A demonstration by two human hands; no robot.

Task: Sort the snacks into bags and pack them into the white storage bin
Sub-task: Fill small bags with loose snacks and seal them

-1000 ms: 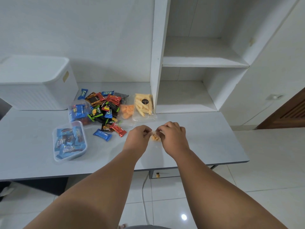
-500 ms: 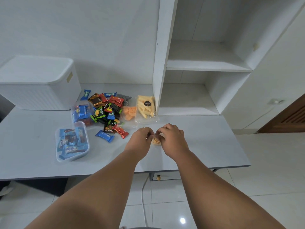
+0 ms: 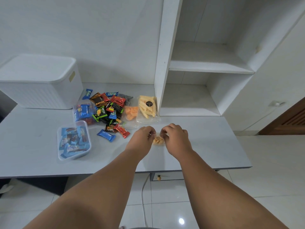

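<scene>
Fingers [image 3: 151,130] of left hand [image 3: 142,137] and right hand [image 3: 176,138] pinch the top of the snack bag [image 3: 158,140] (hanging between them); white bin [image 3: 41,91] sits well left, nearer the left hand.

— What hems in the grip on the small snack bag [image 3: 158,140]?
— Just beyond it, the bag of yellow sticks [image 3: 147,107] and the shelf upright [image 3: 162,63]; to its left, the loose wrappers [image 3: 102,111].
— And open room?
— Bare table [image 3: 206,146] to its right and toward the near edge.
</scene>
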